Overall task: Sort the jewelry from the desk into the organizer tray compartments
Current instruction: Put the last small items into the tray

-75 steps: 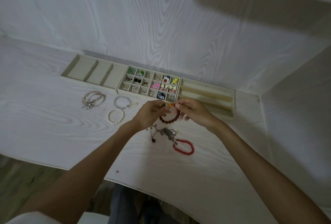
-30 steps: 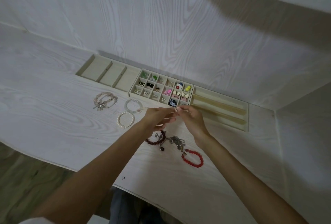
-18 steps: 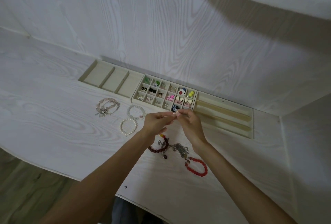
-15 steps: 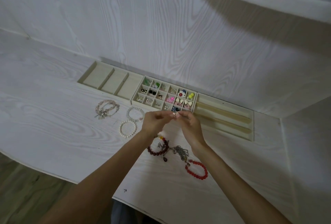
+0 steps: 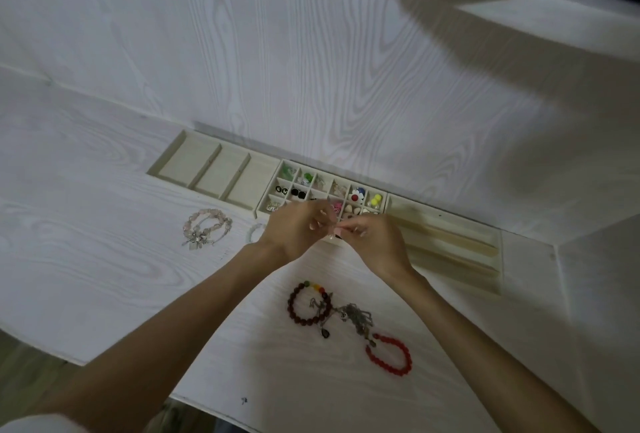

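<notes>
Pale and tiny, the piece pinched between both hands cannot be identified; it sits just over the near edge of the small-cell tray. Left hand and right hand each have fingertips pressed together on it, fingers curled. Change noted: 2.5 s ago both hands held the dark red bracelet; it now lies on the desk, touching the tangled chain, red bracelet just beside. Hands have moved up to the tray. Judgement: the bracelet was set aside and a small piece is going into a cell. Still unsorted: pink bracelets and white bead bracelet, partly hidden. Left tray and right tray hold nothing visible.
</notes>
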The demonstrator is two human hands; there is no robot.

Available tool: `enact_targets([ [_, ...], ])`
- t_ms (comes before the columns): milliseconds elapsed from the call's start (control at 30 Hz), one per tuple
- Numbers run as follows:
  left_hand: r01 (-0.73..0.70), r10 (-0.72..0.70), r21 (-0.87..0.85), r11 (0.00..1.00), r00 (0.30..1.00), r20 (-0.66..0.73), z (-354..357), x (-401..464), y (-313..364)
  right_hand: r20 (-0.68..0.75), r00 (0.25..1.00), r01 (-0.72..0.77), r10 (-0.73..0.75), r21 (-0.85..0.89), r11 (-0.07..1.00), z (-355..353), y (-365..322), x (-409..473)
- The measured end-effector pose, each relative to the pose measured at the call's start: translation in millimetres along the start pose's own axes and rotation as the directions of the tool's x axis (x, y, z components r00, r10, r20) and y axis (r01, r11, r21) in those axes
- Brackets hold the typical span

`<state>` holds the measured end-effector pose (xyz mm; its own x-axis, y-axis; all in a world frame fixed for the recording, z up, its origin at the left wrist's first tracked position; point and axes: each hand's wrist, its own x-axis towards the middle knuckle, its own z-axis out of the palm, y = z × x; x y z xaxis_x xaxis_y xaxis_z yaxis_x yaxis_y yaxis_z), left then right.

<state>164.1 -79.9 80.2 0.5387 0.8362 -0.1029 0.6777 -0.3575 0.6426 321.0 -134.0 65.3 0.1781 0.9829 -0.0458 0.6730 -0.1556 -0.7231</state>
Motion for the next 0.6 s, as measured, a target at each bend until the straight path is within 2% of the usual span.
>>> enact_targets([
  [167,0.010,-0.010,0.022,1.000,1.000,0.001,-1.0,11.2,-5.9,0.054,0.991,0.131,-0.121,-0.301,0.944,2.3,-1.8,18.3],
  [233,0.029,-0.029,-0.013,1.000,1.000,-0.003,0.0,14.9,-11.6,0.072,0.985,0.173,-0.158,-0.355,0.919,3.6,-0.1,25.3],
  [367,0.067,-0.066,-0.074,0.995,0.998,0.009,9.3,20.9,-23.7,0.049,0.991,0.131,-0.122,-0.315,0.940,3.2,3.3,36.5],
  [533,0.123,-0.123,0.020,0.992,0.992,0.002,27.5,26.2,-31.6,0.031,0.998,0.054,-0.048,-0.241,0.969,9.0,8.4,38.6],
  [600,0.150,-0.150,0.007,0.989,0.988,-0.032,29.9,26.3,-29.1,0.032,0.998,0.052,-0.046,-0.238,0.970,13.1,9.1,38.3],
])
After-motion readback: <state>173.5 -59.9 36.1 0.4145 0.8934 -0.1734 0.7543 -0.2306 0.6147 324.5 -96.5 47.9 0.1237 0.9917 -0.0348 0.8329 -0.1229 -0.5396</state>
